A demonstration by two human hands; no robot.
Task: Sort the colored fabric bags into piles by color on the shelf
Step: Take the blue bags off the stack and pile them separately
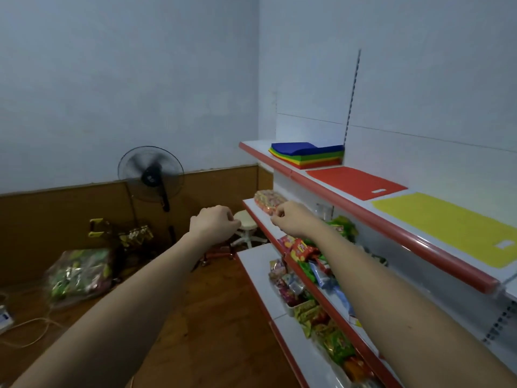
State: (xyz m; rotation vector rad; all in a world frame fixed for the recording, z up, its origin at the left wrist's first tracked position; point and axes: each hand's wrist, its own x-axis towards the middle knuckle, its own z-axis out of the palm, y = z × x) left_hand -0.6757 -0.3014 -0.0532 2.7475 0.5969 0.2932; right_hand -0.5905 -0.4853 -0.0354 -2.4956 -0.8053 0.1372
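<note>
Red [355,182] and yellow [447,228] bags lie sorted on the shelf [363,204]; we should raise our left [214,223] and right [289,218] hands, loosely curled and empty, to the mixed stack [309,154] at its far end.

On the top shelf [363,196], two single bags [355,182] lie right of the bag stack [310,155].
</note>
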